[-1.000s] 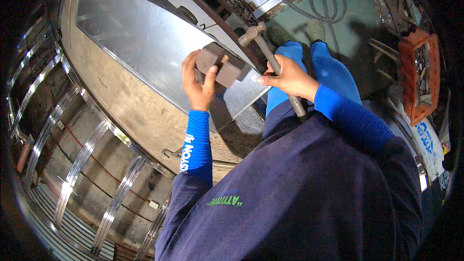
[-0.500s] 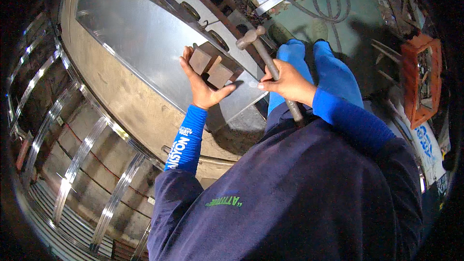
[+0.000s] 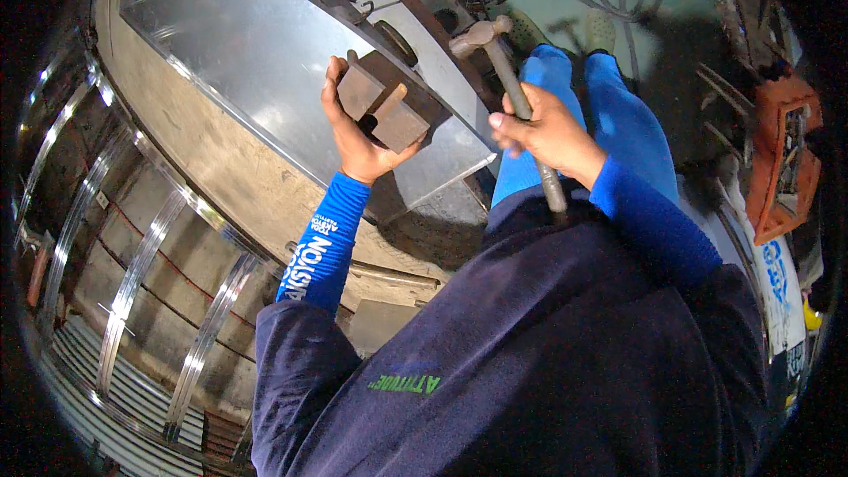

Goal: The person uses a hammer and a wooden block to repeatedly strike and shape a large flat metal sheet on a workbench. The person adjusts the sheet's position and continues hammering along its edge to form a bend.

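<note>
**Block lifted off the sheet, hammer drawn back**

The left hand [image 3: 358,128] is closed around a rusty brown metal block [image 3: 384,106], its fingers wrapped over the far side and the thumb beneath. The block sits tilted in the palm, raised above the galvanised metal sheet [image 3: 238,44] that lies across the table [image 3: 203,177]. One second earlier the same block was pressed flat near the sheet's near edge; half a second ago the palm lay open over it. It has since been picked up and turned, so the sheet edge is no longer backed from this side.

The right hand [image 3: 548,132] grips the shaft of a ball-peen hammer [image 3: 503,71] about midway along, the head [image 3: 479,33] pointing away from the body and hanging above the dark rail at the sheet's far border. Compared with the earlier pictures, the hammer has shifted little, staying raised and not in contact with the sheet.

Judged from these positions, striking is paused while the block is being repositioned. Blue trouser legs [image 3: 618,115] stand beyond the hammer; an orange crate [image 3: 782,168] lies at the right.
</note>
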Available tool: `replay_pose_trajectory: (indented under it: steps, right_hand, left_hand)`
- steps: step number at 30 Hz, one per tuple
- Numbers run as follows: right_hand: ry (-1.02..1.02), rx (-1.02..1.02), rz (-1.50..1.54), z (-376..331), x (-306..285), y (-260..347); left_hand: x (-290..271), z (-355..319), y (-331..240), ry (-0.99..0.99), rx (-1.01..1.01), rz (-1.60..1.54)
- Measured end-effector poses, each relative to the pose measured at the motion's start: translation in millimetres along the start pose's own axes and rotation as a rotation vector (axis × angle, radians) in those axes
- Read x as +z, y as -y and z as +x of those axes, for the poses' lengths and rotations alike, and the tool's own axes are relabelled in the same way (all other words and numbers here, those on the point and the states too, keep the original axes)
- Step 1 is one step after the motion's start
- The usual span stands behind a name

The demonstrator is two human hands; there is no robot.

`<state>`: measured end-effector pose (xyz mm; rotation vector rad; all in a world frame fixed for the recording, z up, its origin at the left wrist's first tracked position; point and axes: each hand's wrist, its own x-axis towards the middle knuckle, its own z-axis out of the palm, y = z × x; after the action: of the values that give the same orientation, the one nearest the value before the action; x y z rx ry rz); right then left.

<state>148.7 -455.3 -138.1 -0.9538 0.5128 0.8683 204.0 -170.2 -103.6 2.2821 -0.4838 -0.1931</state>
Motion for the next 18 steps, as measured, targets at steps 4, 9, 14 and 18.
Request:
replay_pose_trajectory:
  steps: [4,9,14,18]
  right_hand:
    - [-0.149,0.007,-0.445,-2.1,-30.8,16.7]
    - [-0.273,0.015,-0.110,-17.7,-43.4,25.4]
    - [-0.052,-0.072,-0.312,-36.7,-12.1,21.7]
    - [-0.051,-0.349,-0.403,-30.5,-6.8,23.8]
  left_hand:
    - [4.0,-2.6,1.7,-0.007,-0.039,-0.093]
    - [8.0,-7.9,4.7,-0.014,-0.064,-0.095]
    - [6.2,-8.7,3.2,0.047,-0.067,-0.028]
    - [5.1,-18.0,6.9,0.063,-0.113,-0.018]
